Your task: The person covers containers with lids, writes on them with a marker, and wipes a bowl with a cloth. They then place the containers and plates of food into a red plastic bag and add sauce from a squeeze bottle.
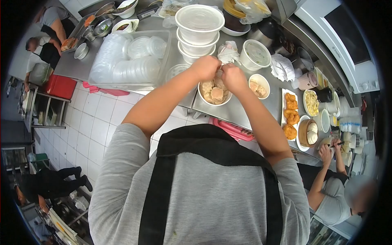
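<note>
A white bowl (215, 102) holding pale, tan-coloured food pieces (217, 94) stands on the steel counter in front of me. Above its far rim my left hand (206, 67) and my right hand (234, 77) meet, fingers pinched together. Whatever is between the fingertips is too small and too covered to make out. Right of the bowl sits a smaller white cup (266, 85) with similar pieces. Just behind my hands lie a crumpled white wrapper (228, 52) and a stack of lidded white tubs (199, 25).
A clear bin (94, 81) of plastic lids is at the left; a lidded tub (255, 55) stands behind the small cup. Rightward are a plate of fried pieces (290, 116) and a steamer with buns (312, 137). A co-worker (332, 196) works at the far right; other people are at the left.
</note>
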`<state>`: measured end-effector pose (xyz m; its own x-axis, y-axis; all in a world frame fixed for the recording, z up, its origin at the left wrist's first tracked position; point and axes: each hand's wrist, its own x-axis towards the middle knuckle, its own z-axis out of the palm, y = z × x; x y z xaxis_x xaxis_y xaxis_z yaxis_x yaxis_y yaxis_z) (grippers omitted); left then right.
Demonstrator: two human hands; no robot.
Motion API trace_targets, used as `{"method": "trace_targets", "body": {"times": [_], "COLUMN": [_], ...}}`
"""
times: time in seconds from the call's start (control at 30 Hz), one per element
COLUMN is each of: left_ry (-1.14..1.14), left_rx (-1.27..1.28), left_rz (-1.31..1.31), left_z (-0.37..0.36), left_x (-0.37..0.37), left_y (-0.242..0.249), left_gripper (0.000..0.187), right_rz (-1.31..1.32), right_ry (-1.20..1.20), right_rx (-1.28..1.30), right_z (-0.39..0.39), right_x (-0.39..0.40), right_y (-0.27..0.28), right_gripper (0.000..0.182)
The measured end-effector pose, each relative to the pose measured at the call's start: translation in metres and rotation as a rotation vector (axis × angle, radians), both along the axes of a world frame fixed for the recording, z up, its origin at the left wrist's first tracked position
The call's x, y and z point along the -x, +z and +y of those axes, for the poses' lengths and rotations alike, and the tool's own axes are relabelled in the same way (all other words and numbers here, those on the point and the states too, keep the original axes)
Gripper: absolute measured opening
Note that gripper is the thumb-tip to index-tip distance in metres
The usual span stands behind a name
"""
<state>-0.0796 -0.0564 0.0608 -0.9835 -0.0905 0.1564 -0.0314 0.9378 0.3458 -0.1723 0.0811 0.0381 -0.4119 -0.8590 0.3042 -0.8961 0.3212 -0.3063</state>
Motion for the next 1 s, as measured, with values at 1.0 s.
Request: {"method": "trace_targets", "body": {"times": [1.0], "left_ry": [-0.152], "left_rx": [0.152], "left_rz": [0.564], "left_z": [0.042], "left_x": [-0.193], "left_y": [-0.019], "left_gripper": [0.029], "right_rz": [-1.465], "right_ry": [-0.056], "right_rx": [0.362], "right_z": [0.046], "right_x": [-0.12], "right_y": [0.017], "right_gripper": [0.044]}}
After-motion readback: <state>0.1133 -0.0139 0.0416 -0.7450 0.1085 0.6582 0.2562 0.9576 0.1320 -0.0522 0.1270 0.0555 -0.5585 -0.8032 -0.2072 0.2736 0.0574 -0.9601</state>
